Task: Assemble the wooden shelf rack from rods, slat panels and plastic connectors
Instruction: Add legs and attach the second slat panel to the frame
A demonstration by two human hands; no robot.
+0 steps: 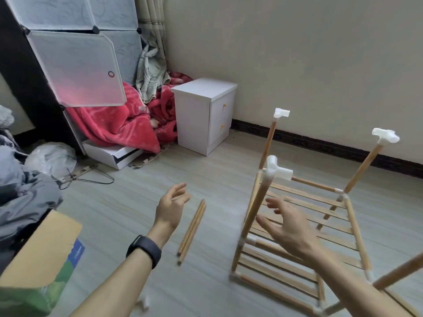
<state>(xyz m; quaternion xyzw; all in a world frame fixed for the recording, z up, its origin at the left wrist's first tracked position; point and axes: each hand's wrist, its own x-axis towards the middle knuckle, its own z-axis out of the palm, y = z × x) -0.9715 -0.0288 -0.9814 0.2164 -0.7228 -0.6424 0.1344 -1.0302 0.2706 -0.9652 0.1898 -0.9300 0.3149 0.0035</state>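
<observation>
A partly built wooden rack (304,234) stands on the floor at the right, with slat panels (329,220) low down and upright rods. White plastic connectors cap the rods: one near me (278,170), one behind it (281,113), one at the right (385,136). Two loose rods (192,231) lie together on the floor between my hands. My left hand (170,208) hovers open above the floor, left of those rods, holding nothing. My right hand (286,227) is open with fingers spread, just beside the nearest upright rod (256,207), over the slats.
A white bedside cabinet (203,115) stands by the wall. A red blanket (119,124) and a panel wardrobe (75,65) fill the left back. A cardboard box (39,259) sits at lower left. A small white connector (144,303) lies on the floor near my left forearm.
</observation>
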